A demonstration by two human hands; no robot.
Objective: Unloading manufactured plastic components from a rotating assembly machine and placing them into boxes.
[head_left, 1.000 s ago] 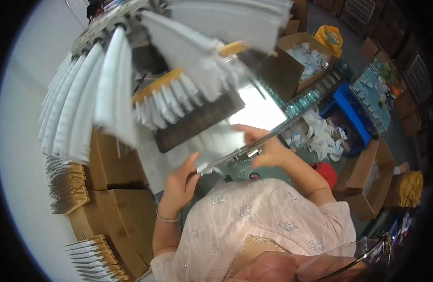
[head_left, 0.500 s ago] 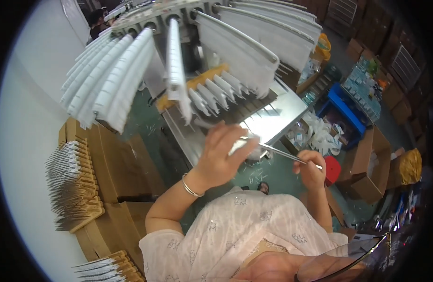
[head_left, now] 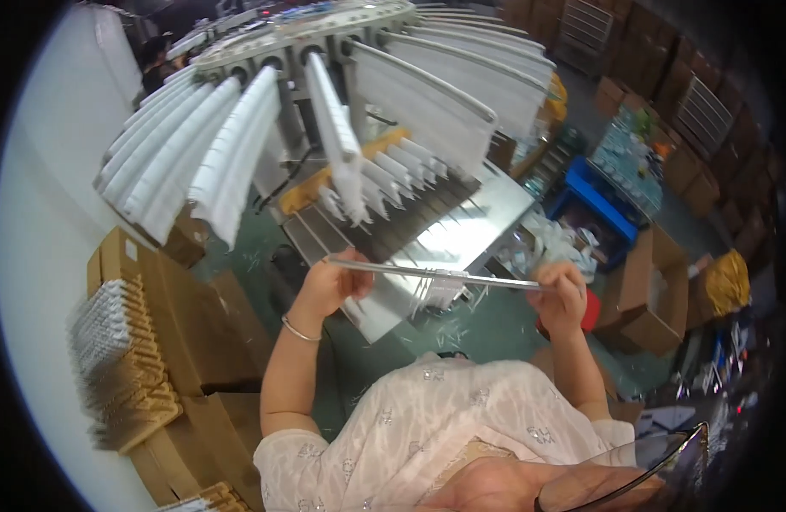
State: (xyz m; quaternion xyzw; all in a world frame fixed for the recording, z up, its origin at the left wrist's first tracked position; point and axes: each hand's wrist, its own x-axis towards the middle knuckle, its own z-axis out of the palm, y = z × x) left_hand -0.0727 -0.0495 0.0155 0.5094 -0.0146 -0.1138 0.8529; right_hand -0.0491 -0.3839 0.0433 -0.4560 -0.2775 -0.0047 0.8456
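Note:
A thin metal rod (head_left: 482, 279) stretches almost level between my two hands, in front of my body. My left hand (head_left: 346, 283) is closed round its left end, a bangle on that wrist. Its right end is pinched in my right hand (head_left: 563, 294). Around the rod's middle is a small, pale, see-through piece (head_left: 444, 290), too blurred to name. Beyond my hands, a steel table (head_left: 495, 213) carries a yellowish wooden bar (head_left: 303, 198) with several white-covered rods (head_left: 406, 171) sticking out of it.
Over the table hangs a round machine (head_left: 265, 38) with white-sleeved arms (head_left: 239, 154) fanning outward. At left, bristly racks (head_left: 120, 358) lean by cardboard boxes (head_left: 214, 341). On the right are a blue crate (head_left: 593, 205), a red stool-like thing (head_left: 591, 311) and an open carton (head_left: 649, 294).
My left hand, earlier raised with fingers spread near the rod, has moved left and down and closed on its left end. The rod now lies more level; the pale piece shows at its middle.

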